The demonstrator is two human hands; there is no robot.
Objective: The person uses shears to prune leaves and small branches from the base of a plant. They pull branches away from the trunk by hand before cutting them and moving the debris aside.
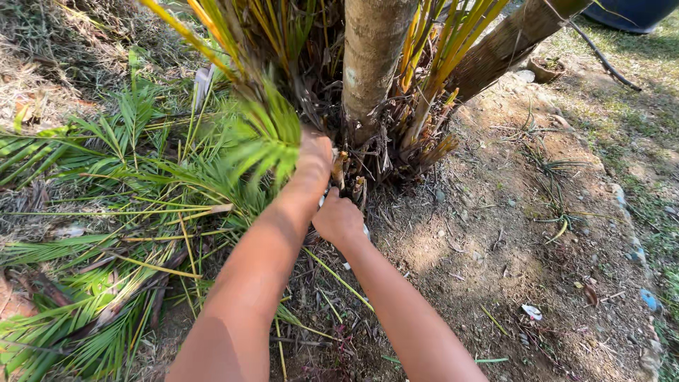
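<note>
A clump of palm stems rises from the soil, with one thick pale trunk upright and a second trunk leaning right. My left hand reaches into the base of the clump, its fingers hidden among cut stubs and green fronds. My right hand is curled just below it, closed on a small whitish object that is mostly hidden, so I cannot tell what it is.
Cut green and yellow palm fronds lie heaped on the left. Bare brown soil spreads to the right, edged by stones. A dark blue container stands at the top right corner.
</note>
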